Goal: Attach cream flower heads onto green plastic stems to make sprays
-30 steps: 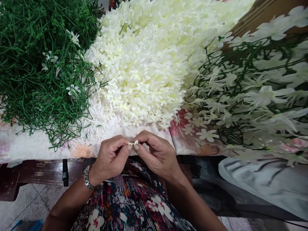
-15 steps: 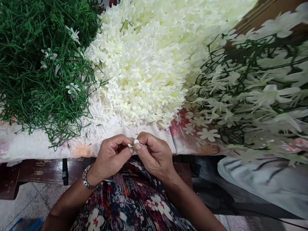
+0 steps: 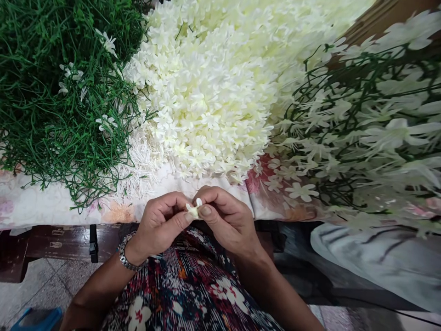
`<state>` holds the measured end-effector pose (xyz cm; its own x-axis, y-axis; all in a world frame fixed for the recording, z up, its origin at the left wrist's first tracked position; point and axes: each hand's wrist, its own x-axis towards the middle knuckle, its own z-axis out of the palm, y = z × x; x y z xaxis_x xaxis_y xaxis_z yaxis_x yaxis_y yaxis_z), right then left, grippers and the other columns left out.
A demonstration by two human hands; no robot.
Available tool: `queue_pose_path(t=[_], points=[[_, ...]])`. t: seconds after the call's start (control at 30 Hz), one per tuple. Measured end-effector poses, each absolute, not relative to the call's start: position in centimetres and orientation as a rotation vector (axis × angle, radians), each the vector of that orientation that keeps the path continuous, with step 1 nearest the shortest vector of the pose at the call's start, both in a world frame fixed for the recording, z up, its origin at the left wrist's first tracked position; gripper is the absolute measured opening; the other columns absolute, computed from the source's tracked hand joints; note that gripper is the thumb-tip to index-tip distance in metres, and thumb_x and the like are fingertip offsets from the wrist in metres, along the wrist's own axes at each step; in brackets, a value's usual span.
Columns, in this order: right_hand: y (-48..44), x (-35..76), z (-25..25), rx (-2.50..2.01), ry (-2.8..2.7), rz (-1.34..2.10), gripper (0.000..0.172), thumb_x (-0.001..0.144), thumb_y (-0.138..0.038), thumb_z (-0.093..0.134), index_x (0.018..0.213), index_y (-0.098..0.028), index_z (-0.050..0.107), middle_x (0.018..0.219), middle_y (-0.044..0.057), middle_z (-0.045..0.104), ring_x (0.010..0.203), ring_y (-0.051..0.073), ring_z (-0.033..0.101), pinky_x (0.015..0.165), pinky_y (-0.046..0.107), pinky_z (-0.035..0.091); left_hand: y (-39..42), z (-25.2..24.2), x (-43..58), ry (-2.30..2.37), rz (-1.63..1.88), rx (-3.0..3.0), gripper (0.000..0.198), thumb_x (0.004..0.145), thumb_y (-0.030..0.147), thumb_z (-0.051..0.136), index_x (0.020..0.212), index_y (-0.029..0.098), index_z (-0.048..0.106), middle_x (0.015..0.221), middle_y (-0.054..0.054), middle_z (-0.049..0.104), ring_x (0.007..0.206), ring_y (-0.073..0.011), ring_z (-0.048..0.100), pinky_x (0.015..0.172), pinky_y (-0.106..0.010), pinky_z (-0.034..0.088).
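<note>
Between my fingertips, near the table's front edge, is a small white artificial flower [image 3: 193, 210], its petals partly hidden by my thumbs. My left hand [image 3: 167, 220], with a watch at the wrist, pinches it from one side. From the other side my right hand [image 3: 225, 218] holds it between thumb and forefinger. Just beyond lies a large heap of loose white artificial flowers [image 3: 210, 101]. To its left are a pile of thin white stamens [image 3: 141, 170] and a mass of green plastic stems [image 3: 62, 101].
On the right spread green stems bearing white flowers [image 3: 389, 138], in front of a brown cardboard box [image 3: 372, 27]. A flowered cloth [image 3: 44, 202] covers the table. Pale fabric [image 3: 372, 257] hangs at the lower right, and a blue object [image 3: 43, 319] is on the floor.
My hands have drawn slightly apart, the right one shifting a little to the right. More of the small flower's petals now show between my fingertips.
</note>
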<state>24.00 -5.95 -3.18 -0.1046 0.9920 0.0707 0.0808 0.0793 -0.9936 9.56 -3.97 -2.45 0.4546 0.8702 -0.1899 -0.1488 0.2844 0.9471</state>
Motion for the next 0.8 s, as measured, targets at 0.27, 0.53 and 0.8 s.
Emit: queue_pose_path(t=[0.27,0.53,0.8], points=[[-5.82,24.09,-3.28,-1.178,-1.449,1.154,0.009,0.073,-0.026,0.056,0.074,-0.019,0.049,0.067,-0.002,0.047,0.061,0.008,0.044,0.056,0.022,0.036,-3.89,-2.02,9.62,1.002,0.768,1.266,0.012,0.072,0.019,0.051,0.061,0.015,0.050,0.056,0.003,0.042,0.052,-0.0063,0.035,0.048,-0.019,0.031],[-6.00,24.33,-3.53,-1.143,-1.328,1.269,0.011,0.076,-0.026,0.052,0.069,-0.018,0.047,0.062,-0.003,0.045,0.056,0.008,0.041,0.051,0.022,0.034,-3.84,-1.93,9.26,0.861,0.722,1.129,0.015,0.073,0.028,0.056,0.068,0.014,0.056,0.058,0.001,0.047,0.053,-0.0069,0.038,0.049,-0.019,0.032],[-6.17,24.18,-3.12,-1.189,-1.314,1.322,0.014,0.079,-0.029,0.047,0.071,-0.017,0.049,0.060,-0.002,0.043,0.053,0.007,0.038,0.049,0.021,0.032,-3.92,-2.36,8.89,0.827,0.749,1.035,0.017,0.073,0.031,0.057,0.068,0.015,0.059,0.056,0.002,0.046,0.049,-0.0060,0.036,0.046,-0.020,0.031]])
